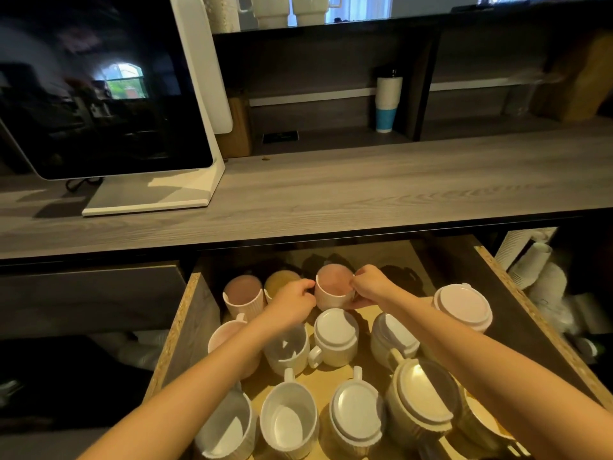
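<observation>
An open drawer [185,313] under the counter holds several white ribbed mugs, some upright and some upside down. Both of my hands reach to its far row. There a white mug with a pinkish inside [332,288] stands upright between them. My left hand [293,302] grips its left side, fingers curled at the rim. On its right side my right hand [370,287] pinches the rim and wall. To the left stand a second pinkish mug [242,295] and a yellowish one [282,282]. My forearms cross over the nearer mugs.
A grey wood-grain counter [365,194] runs above the drawer. A white-framed screen [99,94] stands on it at the left. A stack of paper cups [387,104] sits in a shelf nook behind. More paper cup stacks [530,270] lie right of the drawer.
</observation>
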